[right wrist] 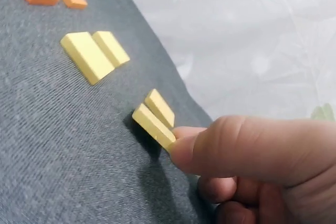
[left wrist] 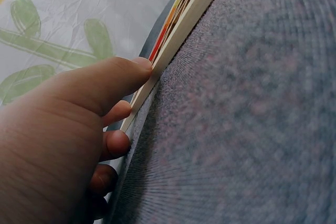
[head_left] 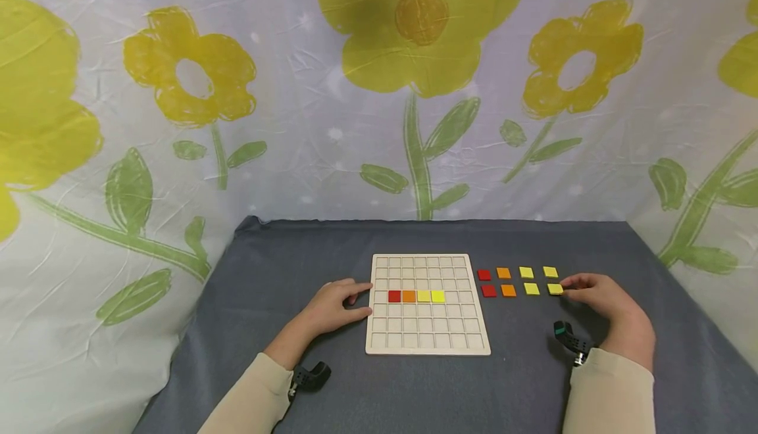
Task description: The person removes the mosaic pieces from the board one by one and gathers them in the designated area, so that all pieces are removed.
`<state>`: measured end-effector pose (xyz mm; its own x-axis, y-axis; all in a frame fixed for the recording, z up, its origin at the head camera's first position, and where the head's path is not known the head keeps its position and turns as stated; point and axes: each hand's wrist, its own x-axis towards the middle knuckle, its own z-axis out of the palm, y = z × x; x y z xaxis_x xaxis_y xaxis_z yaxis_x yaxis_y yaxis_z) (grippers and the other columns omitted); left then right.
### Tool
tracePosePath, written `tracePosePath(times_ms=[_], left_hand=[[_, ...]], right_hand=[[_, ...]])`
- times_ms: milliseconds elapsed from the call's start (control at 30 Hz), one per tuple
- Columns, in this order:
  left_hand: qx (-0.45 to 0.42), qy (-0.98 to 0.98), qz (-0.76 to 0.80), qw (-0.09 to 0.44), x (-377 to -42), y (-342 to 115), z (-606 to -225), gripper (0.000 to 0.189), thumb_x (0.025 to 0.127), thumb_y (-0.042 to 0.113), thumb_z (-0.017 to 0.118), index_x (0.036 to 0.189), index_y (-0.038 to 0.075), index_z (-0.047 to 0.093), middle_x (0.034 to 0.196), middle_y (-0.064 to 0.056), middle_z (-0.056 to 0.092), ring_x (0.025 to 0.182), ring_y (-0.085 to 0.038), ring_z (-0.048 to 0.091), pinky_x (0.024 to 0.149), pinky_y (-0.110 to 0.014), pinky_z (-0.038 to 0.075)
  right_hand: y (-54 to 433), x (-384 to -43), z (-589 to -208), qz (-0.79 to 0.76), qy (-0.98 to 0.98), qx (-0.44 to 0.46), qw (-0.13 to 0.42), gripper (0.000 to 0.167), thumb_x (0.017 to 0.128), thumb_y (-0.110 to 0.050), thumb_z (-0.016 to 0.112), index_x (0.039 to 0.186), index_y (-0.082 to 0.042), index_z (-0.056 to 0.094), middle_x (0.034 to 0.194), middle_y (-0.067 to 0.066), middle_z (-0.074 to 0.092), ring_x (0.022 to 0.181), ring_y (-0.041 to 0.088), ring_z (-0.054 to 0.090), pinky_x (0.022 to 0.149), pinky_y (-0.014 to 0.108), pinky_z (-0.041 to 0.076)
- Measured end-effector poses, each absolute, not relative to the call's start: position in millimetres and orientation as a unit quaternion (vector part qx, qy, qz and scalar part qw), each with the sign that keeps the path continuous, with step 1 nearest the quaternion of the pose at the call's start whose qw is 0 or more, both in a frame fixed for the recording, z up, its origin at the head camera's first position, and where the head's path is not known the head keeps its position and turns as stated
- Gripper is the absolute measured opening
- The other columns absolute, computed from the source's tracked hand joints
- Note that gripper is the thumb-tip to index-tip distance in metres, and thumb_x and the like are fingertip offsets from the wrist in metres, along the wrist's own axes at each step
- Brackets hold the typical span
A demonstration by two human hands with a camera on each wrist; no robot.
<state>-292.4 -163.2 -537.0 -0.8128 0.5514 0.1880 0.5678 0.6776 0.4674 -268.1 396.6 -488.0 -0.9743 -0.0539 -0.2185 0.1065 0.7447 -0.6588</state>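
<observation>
My left hand (head_left: 328,307) rests at the left edge of a pale wooden grid board (head_left: 379,342), thumb and index fingertips touching that edge. In one row of the board lie a red tile (head_left: 394,296), an orange tile (head_left: 408,296) and two yellow tiles, one of them brighter (head_left: 437,296). On the right, my right hand (head_left: 604,296) pinches a yellow tile (right wrist: 153,127) by one end between thumb and finger. That tile is tilted, with a dark shadow under it. Behind it lies another yellow tile (right wrist: 159,107).
Between the board and my right hand, pairs of loose tiles lie on the dark grey cloth (head_left: 426,394): red tiles (head_left: 488,290), orange tiles (head_left: 508,290) and yellow tiles (head_left: 531,289). A flower-printed curtain (head_left: 296,158) hangs behind and along the sides.
</observation>
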Motion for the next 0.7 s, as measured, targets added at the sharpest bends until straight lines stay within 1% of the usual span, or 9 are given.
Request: tracePosePath(times_ms=[133, 200, 267, 367, 533, 633, 700], left_hand=[[-0.304, -0.915, -0.265, 0.015, -293, -163, -538, 0.053, 0.093, 0.044, 0.076, 0.139, 0.018, 0.067, 0.076, 0.009, 0.042, 0.064, -0.006, 0.032, 0.064, -0.029, 0.031], [-0.307, -0.914, -0.265, 0.016, -293, -163, -538, 0.053, 0.094, 0.044, 0.076, 0.139, 0.017, 0.067, 0.076, 0.009, 0.042, 0.063, -0.006, 0.032, 0.064, -0.029, 0.031], [-0.309, -0.913, -0.265, 0.018, -293, -163, -538, 0.053, 0.094, 0.043, 0.076, 0.139, 0.017, 0.067, 0.076, 0.008, 0.042, 0.063, -0.006, 0.032, 0.064, -0.029, 0.031], [-0.312, -0.913, -0.262, 0.02, -292, -163, -536, 0.052, 0.094, 0.042, 0.077, 0.138, 0.016, 0.067, 0.076, 0.008, 0.042, 0.063, -0.006, 0.032, 0.064, -0.029, 0.031], [-0.314, -0.913, -0.262, 0.022, -292, -162, -536, 0.052, 0.093, 0.041, 0.077, 0.138, 0.016, 0.068, 0.076, 0.008, 0.042, 0.063, -0.006, 0.033, 0.064, -0.028, 0.032], [-0.313, -0.912, -0.264, 0.024, -292, -162, -536, 0.052, 0.093, 0.04, 0.078, 0.138, 0.015, 0.068, 0.076, 0.008, 0.042, 0.064, -0.006, 0.033, 0.064, -0.028, 0.032], [-0.312, -0.913, -0.264, 0.023, -291, -162, -536, 0.052, 0.093, 0.04, 0.078, 0.138, 0.015, 0.068, 0.076, 0.008, 0.043, 0.064, -0.006, 0.033, 0.064, -0.028, 0.032]], right_hand=[[395, -272, -489, -0.351, 0.929, 0.029, 0.114, 0.038, 0.1, -0.018, 0.065, 0.126, 0.01, 0.062, 0.124, 0.034, 0.057, 0.106, 0.043, 0.053, 0.089, 0.058, 0.043], [394, -273, -489, -0.349, 0.93, 0.029, 0.114, 0.037, 0.099, -0.016, 0.066, 0.125, 0.01, 0.062, 0.122, 0.033, 0.058, 0.103, 0.04, 0.053, 0.088, 0.056, 0.043], [394, -273, -490, -0.348, 0.93, 0.026, 0.113, 0.037, 0.099, -0.014, 0.066, 0.125, 0.011, 0.062, 0.123, 0.034, 0.057, 0.104, 0.041, 0.053, 0.088, 0.056, 0.044], [394, -271, -488, -0.35, 0.93, 0.019, 0.112, 0.037, 0.099, -0.013, 0.065, 0.127, 0.011, 0.061, 0.129, 0.038, 0.053, 0.108, 0.044, 0.053, 0.09, 0.059, 0.044], [393, -266, -483, -0.366, 0.923, 0.024, 0.114, 0.041, 0.1, -0.017, 0.065, 0.131, 0.01, 0.06, 0.138, 0.04, 0.046, 0.117, 0.048, 0.049, 0.094, 0.062, 0.042], [392, -264, -480, -0.37, 0.923, 0.02, 0.104, 0.044, 0.101, -0.021, 0.065, 0.132, 0.009, 0.059, 0.138, 0.038, 0.046, 0.116, 0.047, 0.049, 0.093, 0.059, 0.044], [390, -263, -478, -0.37, 0.924, 0.012, 0.089, 0.044, 0.102, -0.023, 0.064, 0.132, 0.01, 0.059, 0.136, 0.036, 0.05, 0.115, 0.046, 0.052, 0.092, 0.059, 0.045]])
